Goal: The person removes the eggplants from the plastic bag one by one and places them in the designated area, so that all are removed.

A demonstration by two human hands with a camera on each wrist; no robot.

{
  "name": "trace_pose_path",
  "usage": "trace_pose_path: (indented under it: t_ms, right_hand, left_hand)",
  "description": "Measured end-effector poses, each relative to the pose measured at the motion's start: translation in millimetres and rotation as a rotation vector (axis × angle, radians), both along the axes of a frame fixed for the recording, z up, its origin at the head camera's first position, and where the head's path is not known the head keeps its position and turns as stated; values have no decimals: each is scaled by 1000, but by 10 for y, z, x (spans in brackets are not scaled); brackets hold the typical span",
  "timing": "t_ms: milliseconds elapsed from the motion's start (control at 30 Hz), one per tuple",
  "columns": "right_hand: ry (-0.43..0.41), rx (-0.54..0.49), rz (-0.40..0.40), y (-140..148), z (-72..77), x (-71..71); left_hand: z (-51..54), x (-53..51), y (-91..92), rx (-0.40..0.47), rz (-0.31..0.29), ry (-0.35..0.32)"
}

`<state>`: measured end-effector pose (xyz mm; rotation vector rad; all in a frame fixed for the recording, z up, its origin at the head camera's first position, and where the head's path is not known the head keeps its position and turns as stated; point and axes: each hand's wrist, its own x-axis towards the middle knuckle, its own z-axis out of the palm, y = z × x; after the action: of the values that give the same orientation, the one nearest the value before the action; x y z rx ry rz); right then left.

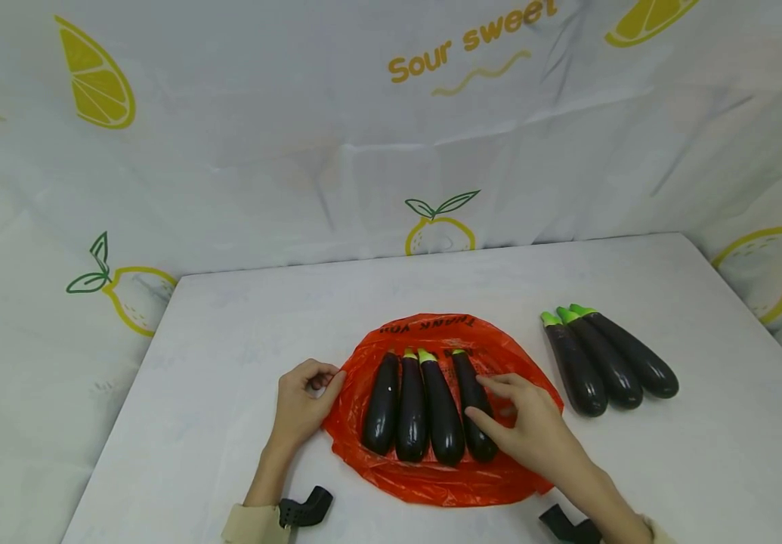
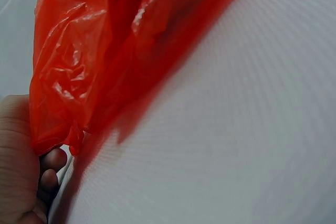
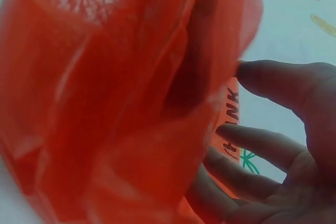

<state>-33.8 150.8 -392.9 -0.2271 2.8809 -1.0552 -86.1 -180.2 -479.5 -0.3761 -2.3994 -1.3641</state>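
An open red plastic bag (image 1: 425, 483) lies on the table, its rim spread round. Several dark purple eggplants (image 1: 412, 412) lie side by side in it, green stem ends toward the back. My left hand (image 1: 304, 397) pinches the bag's left edge; in the left wrist view, its fingertips (image 2: 50, 179) sit under the crumpled red plastic. At the right of the row, my right hand (image 1: 530, 423) holds the last eggplant (image 1: 472, 389), thumb across it and fingers along its right side. In the right wrist view, the bag wall hides that eggplant.
Three more eggplants (image 1: 611, 359) lie together on the white table (image 1: 248, 325), right of the bag. Behind the table hangs a white cloth (image 1: 261, 189) with lemon prints. Dark curved mounts (image 1: 305, 508) sit at both wrists.
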Motion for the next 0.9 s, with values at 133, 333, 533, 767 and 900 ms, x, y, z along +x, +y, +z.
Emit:
trace_pose_path:
  t_ms: [133, 333, 533, 767, 900]
  right_hand:
    - [-32, 8, -14, -23, -17, -2]
    - [-74, 20, -27, -46, -33, 1]
    - [-81, 25, -28, -70, -4, 6]
    - [-69, 47, -22, -107, 28, 13]
    - [-70, 52, -26, -111, 14, 4]
  left_hand:
    - [5, 3, -3, -4, 3, 1]
    - [14, 3, 1, 6, -6, -3]
    - [11, 5, 27, -5, 25, 8]
    - [11, 3, 33, -15, 31, 21]
    - [25, 1, 19, 1, 11, 10]
